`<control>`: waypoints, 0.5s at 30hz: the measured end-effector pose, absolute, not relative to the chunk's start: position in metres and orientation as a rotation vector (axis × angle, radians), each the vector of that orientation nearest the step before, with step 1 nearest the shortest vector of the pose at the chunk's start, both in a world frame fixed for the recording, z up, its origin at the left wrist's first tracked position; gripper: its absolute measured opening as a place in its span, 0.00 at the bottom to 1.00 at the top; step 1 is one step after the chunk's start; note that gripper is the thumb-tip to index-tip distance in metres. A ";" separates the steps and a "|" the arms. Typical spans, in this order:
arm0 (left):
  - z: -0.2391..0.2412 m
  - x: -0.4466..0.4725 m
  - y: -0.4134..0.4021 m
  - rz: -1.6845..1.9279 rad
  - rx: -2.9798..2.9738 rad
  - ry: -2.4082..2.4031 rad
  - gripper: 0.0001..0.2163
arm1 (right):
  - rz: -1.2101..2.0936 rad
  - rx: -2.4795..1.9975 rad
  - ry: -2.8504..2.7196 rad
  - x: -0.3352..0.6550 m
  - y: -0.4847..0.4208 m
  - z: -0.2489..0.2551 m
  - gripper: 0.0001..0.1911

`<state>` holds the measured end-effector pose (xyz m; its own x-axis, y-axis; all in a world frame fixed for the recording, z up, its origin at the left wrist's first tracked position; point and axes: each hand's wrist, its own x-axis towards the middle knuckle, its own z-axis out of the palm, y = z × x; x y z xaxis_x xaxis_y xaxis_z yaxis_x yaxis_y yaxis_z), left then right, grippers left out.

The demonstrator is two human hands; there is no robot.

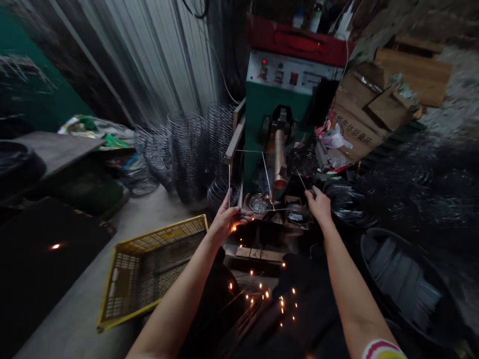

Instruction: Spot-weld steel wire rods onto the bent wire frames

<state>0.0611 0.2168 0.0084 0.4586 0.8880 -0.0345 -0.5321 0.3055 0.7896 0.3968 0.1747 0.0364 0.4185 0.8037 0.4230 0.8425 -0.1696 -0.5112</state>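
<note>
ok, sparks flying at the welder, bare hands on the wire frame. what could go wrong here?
1. Sparks shower below the bare left hand and right hand: burns are likely.
2. Both hands grip the wire frame close to the copper electrode: a slip could pinch or burn fingers.

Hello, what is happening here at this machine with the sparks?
A person holds a thin wire frame against a green machine, under its copper arm. The left hand grips the frame's near left corner, and the right hand pinches a wire end on the right. Sparks fall below the hands. Stacks of finished wire frames stand to the left, and a yellow crate lies tilted on the floor.
</note>
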 end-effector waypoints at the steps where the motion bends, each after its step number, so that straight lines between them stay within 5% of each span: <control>1: 0.010 0.058 0.206 0.991 0.796 0.510 0.46 | -0.051 -2.038 -1.366 0.402 0.166 0.038 0.28; 9: -0.028 0.009 0.052 0.795 0.712 0.553 0.47 | 0.463 -2.011 -1.267 0.380 -0.019 -0.002 0.24; 13: -0.022 -0.016 0.062 0.852 0.731 0.661 0.51 | 0.724 -1.941 -1.042 0.364 -0.123 -0.022 0.24; 15: -0.001 -0.019 0.095 0.859 0.686 0.691 0.44 | 0.706 -1.962 -0.993 0.361 -0.151 -0.021 0.23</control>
